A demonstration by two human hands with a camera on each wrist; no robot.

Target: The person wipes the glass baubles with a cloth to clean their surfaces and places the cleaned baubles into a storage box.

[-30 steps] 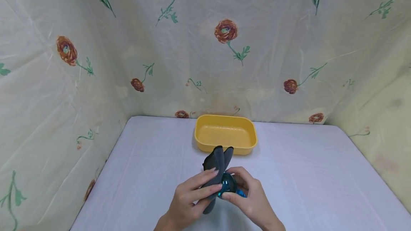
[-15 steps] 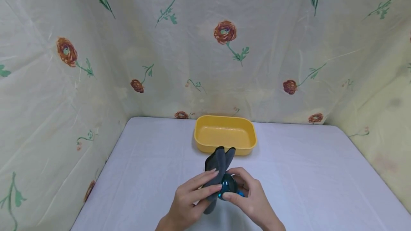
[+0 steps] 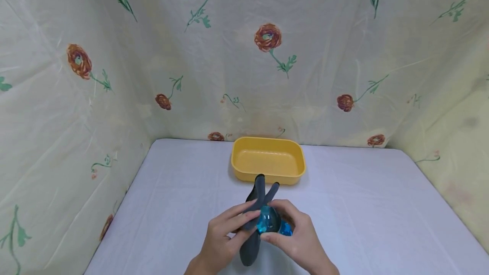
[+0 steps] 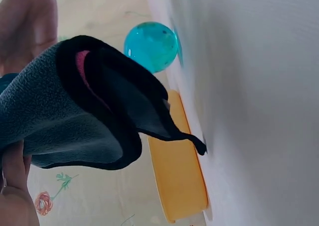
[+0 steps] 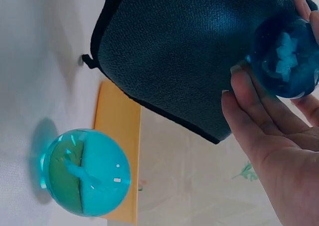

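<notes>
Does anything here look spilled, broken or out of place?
Nothing stands out: no spill shows, the yellow container stands upright on the table, one blue ball resting there looks whole, and the left hand holds a dark cloth, the right hand a second ball.

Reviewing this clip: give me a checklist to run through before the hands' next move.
1. Grip on the held ball: ok, the right hand has its fingers round it.
2. Grip on the cloth: ok, in the left hand.
3. Contact between cloth and held ball: ok, they appear to touch.
4. Held ball clean all over: cannot tell.
5. Support under the second ball: ok, on the table.
6. Yellow tray upright: ok.
</notes>
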